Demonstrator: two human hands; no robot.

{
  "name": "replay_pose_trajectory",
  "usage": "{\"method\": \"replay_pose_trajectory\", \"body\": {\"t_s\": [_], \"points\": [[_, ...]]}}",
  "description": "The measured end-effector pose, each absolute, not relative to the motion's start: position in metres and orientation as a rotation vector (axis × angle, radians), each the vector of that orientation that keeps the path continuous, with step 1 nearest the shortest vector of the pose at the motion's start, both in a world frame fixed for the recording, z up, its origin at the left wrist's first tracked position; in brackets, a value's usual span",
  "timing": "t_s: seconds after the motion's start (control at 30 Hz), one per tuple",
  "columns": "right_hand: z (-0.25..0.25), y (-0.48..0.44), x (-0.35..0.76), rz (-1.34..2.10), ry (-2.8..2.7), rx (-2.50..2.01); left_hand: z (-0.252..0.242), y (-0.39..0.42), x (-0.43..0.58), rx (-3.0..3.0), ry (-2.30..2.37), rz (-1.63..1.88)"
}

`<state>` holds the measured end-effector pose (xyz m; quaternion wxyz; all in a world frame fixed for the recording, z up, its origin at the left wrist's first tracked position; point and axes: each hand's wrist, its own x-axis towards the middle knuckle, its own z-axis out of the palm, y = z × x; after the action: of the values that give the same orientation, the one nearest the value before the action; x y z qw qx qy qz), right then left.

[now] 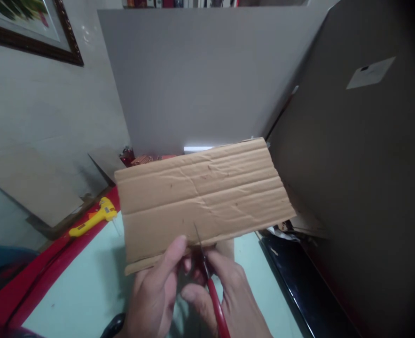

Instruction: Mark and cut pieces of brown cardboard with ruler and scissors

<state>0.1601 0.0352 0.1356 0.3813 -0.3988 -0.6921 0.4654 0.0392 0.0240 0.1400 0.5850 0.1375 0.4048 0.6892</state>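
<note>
A creased piece of corrugated cardboard is held up in front of me, tilted, with fold lines running along its length. My left hand grips its near edge, thumb on top and fingers beneath. My right hand is closed around a pair of scissors with red handles. One thin blade lies over the top face of the cardboard at its near edge, just right of my left thumb. The other blade is hidden, as are some of the fingers under the cardboard.
A yellow glue gun rests at the left on a red edge of the pale green tabletop. A glossy black object lies along the right. Grey panels stand behind and to the right. A dark rounded item sits at the bottom.
</note>
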Motion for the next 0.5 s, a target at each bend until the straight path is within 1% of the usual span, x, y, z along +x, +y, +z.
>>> {"method": "replay_pose_trajectory", "body": {"t_s": [0.33,0.5], "points": [[0.122,0.037,0.158,1.03,-1.696,-0.977,0.137,0.026,0.038,0.278,0.931,1.636],[0.123,0.039,0.158,1.025,-1.734,-1.01,0.135,0.031,0.039,0.285,0.978,1.599]]}}
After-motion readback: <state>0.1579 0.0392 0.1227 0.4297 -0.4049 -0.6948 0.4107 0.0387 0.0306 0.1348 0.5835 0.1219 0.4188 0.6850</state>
